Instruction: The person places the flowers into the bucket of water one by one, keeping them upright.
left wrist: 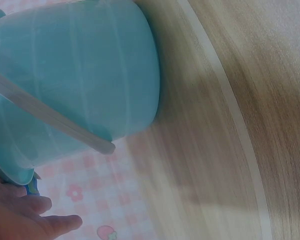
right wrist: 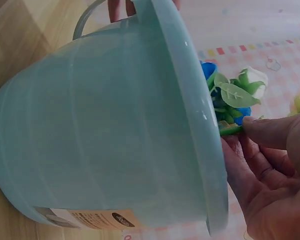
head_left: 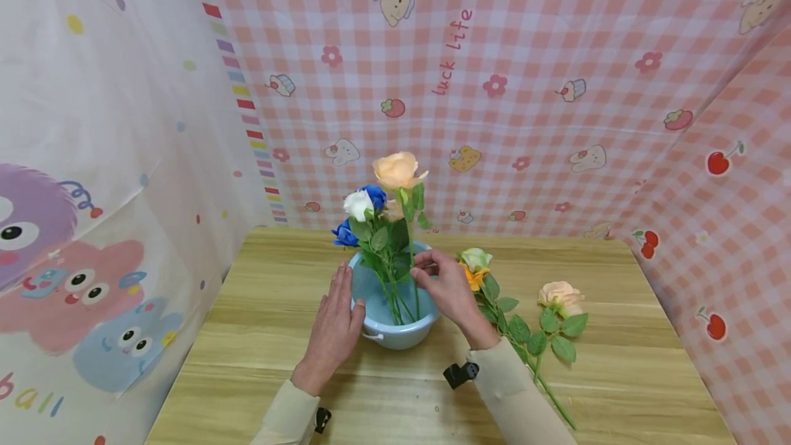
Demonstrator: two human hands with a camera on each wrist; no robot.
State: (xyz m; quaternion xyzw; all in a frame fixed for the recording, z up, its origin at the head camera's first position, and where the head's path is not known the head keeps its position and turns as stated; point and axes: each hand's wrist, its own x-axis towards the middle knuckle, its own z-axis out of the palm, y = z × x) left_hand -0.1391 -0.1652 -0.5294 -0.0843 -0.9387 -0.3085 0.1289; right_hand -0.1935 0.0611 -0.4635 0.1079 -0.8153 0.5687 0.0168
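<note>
A light blue bucket (head_left: 400, 340) stands on the table with several artificial roses in it. Among them are a white rose (head_left: 358, 205) and blue roses (head_left: 345, 233), leaning toward the left rim. My right hand (head_left: 448, 290) pinches the green stem of a tall peach rose (head_left: 397, 170) at the bucket's right rim; the stem's lower end is inside. The right wrist view shows thumb and fingers on a green stem (right wrist: 232, 131) just beyond the rim. Against the bucket's left side rests my left hand (head_left: 334, 328), fingers straight. Only part of that hand shows in the left wrist view.
Right of the bucket, on the wooden table (head_left: 247, 335), lie a pale green rose (head_left: 476, 258), an orange rose (head_left: 474, 277) and another peach rose (head_left: 561, 297), their leafy stems pointing toward the front. A grey handle (left wrist: 50, 116) hangs across the bucket's side. Patterned cloth (head_left: 432, 122) hangs behind.
</note>
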